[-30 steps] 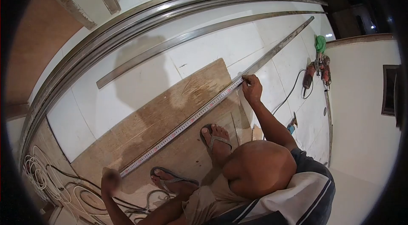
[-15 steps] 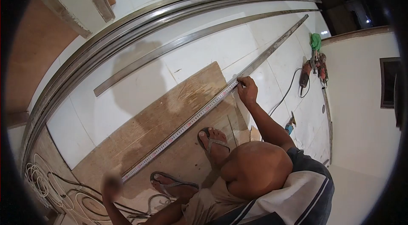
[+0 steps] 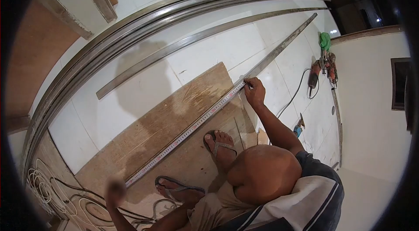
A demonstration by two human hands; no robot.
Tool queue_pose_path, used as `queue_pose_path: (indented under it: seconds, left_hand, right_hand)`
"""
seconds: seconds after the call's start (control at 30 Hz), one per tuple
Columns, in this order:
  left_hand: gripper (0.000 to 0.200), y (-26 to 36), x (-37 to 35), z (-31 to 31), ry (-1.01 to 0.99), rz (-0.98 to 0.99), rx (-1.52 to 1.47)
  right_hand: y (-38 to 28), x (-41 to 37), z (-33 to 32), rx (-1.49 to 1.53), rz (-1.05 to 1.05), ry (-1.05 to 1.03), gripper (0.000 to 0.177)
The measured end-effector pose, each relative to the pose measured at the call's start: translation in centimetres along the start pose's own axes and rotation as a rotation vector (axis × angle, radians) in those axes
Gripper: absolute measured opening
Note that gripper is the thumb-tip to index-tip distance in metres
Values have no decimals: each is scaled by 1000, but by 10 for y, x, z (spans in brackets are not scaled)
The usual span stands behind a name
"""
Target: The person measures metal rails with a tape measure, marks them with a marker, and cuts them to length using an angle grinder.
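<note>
A long metal bar [image 3: 279, 50] lies diagonally across the floor and the wooden board. Along it stretches a white tape measure blade [image 3: 192, 128] with black and red markings. My right hand [image 3: 255, 91] is closed at the upper end of the blade, thumb and fingers pinching it against the bar. At the lower end of the blade is my left hand [image 3: 112, 194]. A blur covers its fingers, so their grip cannot be made out. My sandalled feet [image 3: 224, 146] rest on the board beside the bar.
The plywood board [image 3: 131, 137] lies on white tiles. Beyond it are a single metal strip [image 3: 174, 47] and a bundle of long metal lengths [image 3: 144, 18]. Red power tools [image 3: 314, 74] with cords and a blue-handled tool [image 3: 298, 129] lie right. Coiled cables [image 3: 41, 181] sit lower left.
</note>
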State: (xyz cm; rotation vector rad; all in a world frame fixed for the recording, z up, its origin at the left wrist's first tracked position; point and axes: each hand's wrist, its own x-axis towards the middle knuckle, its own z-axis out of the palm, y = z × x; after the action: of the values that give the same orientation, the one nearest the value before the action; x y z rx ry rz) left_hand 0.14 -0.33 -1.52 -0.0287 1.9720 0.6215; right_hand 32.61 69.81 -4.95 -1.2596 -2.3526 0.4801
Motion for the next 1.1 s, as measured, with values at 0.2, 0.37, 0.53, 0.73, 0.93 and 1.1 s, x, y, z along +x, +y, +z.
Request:
queue_pose_path:
  seconds: [0.2,0.37,0.53,0.73,0.93,1.1]
  left_hand:
    - [18,-10,6,-3,-3,-5,13]
    - [21,1,-1,-2,-34,-71,-29]
    - [20,-1,2,-2,-7,-42,8]
    - [34,12,-4,-7,-42,-68,435]
    - [34,3,-5,-11,-81,-101,161]
    - [25,29,-16,7,5,-150,169]
  right_hand:
    - [-1,0,-1,6,-16,6,17]
    - [-1,0,-1,-6,-12,-7,18]
    - [10,-1,1,13,31,-24,23]
    - [82,-2,32,318,98,-135,28]
    - [71,5,23,191,102,-167,26]
    - [44,-7,-4,44,-57,-85,25]
